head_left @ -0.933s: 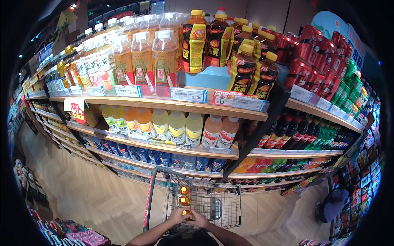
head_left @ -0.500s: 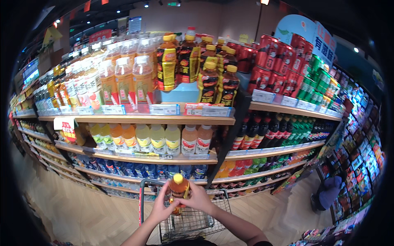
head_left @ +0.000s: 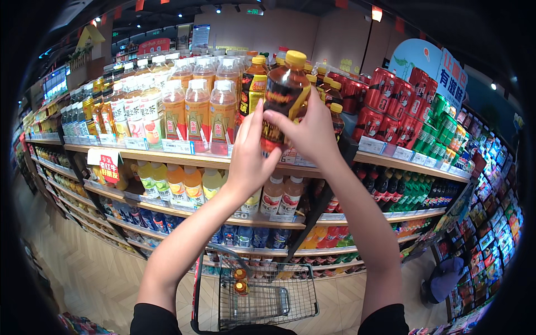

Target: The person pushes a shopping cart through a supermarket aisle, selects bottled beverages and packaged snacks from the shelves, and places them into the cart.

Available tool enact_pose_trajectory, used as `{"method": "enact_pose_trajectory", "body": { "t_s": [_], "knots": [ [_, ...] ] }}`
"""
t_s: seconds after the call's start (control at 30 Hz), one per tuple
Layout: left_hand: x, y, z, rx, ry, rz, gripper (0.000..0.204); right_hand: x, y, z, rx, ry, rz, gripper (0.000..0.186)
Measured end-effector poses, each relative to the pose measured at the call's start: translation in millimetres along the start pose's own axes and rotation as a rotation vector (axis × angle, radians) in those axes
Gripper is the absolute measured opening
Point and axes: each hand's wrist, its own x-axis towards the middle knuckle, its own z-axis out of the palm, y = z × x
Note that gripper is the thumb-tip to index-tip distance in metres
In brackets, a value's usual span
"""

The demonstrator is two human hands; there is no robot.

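Before the top shelf, both my arms reach up with a drink bottle [head_left: 286,84] that has a yellow cap, a dark label and brownish contents. My left hand [head_left: 252,151] closes on the lower left side of it. Around its right side wraps my right hand [head_left: 308,127], thumb across the label. The bottle tilts slightly, and the hands hide part of its lower half. Behind it on the shelf, similar yellow-capped bottles [head_left: 254,84] stand partly covered. Below, the wire shopping cart [head_left: 301,290] holds two yellow-capped bottles [head_left: 240,287].
Orange tea bottles [head_left: 196,114] line the top shelf [head_left: 151,155] left of my hands. Stacked red cans [head_left: 385,92] and green cans [head_left: 441,123] stand to the right. Lower shelves carry more drinks. A purple and dark rounded shape [head_left: 446,279] is on the floor at right.
Both hands have lifted the bottle from above the cart up to the top shelf's height. The view has shifted slightly, and two bottles in the cart are now uncovered.
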Motion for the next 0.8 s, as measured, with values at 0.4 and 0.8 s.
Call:
{"method": "enact_pose_trajectory", "body": {
  "t_s": [0.4, 0.8],
  "knots": [
    [45, -60, 52, 0.071, 0.060, -0.098, 0.093, 77, 46, 5, -0.349, -0.083, -0.019, 0.100],
    [42, -70, 76, 0.221, 0.047, -0.243, 0.088, 86, 74, 13, -0.735, -0.152, -0.036, 0.100]
  ]
}}
